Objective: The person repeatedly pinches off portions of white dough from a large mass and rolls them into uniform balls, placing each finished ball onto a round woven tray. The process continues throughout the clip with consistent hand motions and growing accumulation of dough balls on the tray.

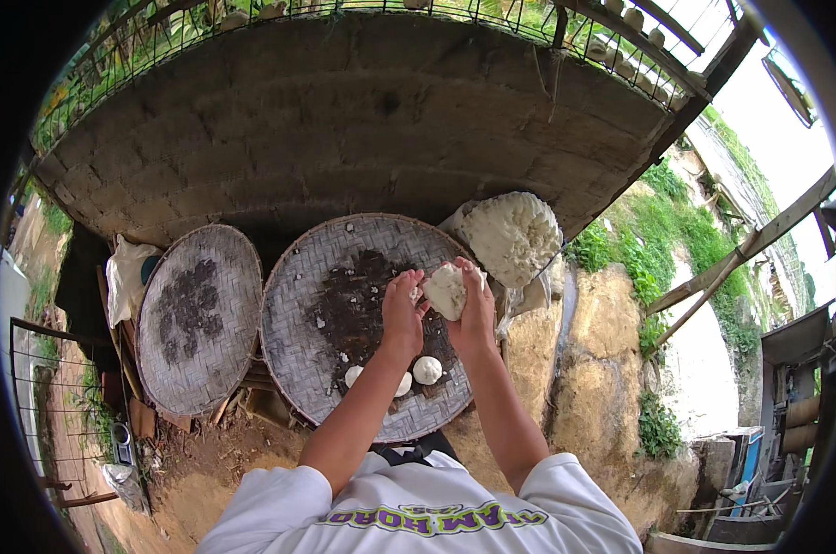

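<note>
Both of my hands are raised over a large round woven bamboo tray (300,319) with a dark, crusted middle. In my right hand (470,314) is a white, dough-like lump (446,289), gripped by the fingers and palm. My left hand (401,314) is just left of it, fingers curled, with a small white piece (415,295) showing among them. Several round white balls (427,370) sit near the tray's lower edge, partly hidden by my forearms. Behind my right hand, at the tray's upper right, is a big white mass (510,235) in a bag.
A second round woven tray (173,369) stands at left, beside a pale cloth or sack (127,277). A block wall (362,129) topped with wire fencing rises behind. Concrete ground (584,360), weeds (667,231) and a wooden pole (722,272) are at right; a metal fence (44,406) is at left.
</note>
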`<state>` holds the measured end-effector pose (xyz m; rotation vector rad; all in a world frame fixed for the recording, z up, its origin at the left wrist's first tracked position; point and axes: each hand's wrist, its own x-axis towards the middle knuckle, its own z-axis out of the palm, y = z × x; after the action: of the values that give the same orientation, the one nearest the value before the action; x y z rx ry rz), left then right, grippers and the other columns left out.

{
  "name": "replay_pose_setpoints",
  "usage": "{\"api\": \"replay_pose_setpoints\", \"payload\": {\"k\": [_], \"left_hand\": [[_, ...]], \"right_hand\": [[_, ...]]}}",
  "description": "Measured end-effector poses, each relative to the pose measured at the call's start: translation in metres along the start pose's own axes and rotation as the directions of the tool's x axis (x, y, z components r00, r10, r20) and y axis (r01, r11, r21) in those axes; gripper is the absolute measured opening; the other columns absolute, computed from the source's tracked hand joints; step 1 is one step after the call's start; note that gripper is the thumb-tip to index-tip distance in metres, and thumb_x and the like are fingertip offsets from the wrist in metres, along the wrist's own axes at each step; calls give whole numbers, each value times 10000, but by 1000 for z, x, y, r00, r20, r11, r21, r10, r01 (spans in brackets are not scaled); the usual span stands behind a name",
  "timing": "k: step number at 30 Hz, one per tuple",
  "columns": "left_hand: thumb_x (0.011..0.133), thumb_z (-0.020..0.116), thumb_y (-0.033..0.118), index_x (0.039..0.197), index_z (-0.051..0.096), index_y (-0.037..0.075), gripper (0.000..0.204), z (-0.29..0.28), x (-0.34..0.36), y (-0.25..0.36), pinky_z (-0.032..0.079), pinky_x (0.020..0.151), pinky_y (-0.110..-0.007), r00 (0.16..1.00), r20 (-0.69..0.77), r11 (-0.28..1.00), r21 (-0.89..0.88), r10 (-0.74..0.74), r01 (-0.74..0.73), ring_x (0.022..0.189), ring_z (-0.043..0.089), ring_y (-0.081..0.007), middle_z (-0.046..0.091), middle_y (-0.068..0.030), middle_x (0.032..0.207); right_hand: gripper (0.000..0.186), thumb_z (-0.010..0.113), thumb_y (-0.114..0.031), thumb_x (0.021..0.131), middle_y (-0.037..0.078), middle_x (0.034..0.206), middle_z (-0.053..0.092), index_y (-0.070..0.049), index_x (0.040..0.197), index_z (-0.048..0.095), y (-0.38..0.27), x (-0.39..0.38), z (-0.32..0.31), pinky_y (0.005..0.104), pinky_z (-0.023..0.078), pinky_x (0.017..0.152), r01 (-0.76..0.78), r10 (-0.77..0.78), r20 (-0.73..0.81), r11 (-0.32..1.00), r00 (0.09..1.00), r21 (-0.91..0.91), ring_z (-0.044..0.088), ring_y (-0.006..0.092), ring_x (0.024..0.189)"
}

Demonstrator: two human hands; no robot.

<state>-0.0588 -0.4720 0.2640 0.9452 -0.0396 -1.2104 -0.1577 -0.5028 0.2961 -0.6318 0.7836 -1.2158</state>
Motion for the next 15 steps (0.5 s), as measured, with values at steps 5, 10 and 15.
{"api": "replay_pose_setpoints", "payload": {"k": [5,10,15], "left_hand": [[1114,415,276,1310,549,71,314,-2,-44,51,439,1030,-351,811,460,895,76,361,-441,1263,611,-252,670,-135,1336],[1091,421,408,1370,557,61,466,-9,-76,66,313,1146,-583,214,959,-68,230,184,-971,1415,489,-354,586,-154,1457],[1004,343,714,1638,196,447,704,-30,-100,72,49,1182,-769,192,972,-625,66,-137,-778,1473,347,-522,287,-135,1686]], "right_hand": [[516,614,-482,1015,127,1270,650,-79,1328,532,-19,-25,10,437,541,996,71,-89,98,983,991,171,656,259,1141],[462,553,-508,1023,100,1206,669,-107,1248,598,10,-61,24,412,536,987,-275,269,119,672,956,688,651,246,1126],[454,563,-490,1009,105,1221,666,-105,1246,604,32,-81,30,416,539,980,-227,183,133,755,974,615,653,257,1130]]}}
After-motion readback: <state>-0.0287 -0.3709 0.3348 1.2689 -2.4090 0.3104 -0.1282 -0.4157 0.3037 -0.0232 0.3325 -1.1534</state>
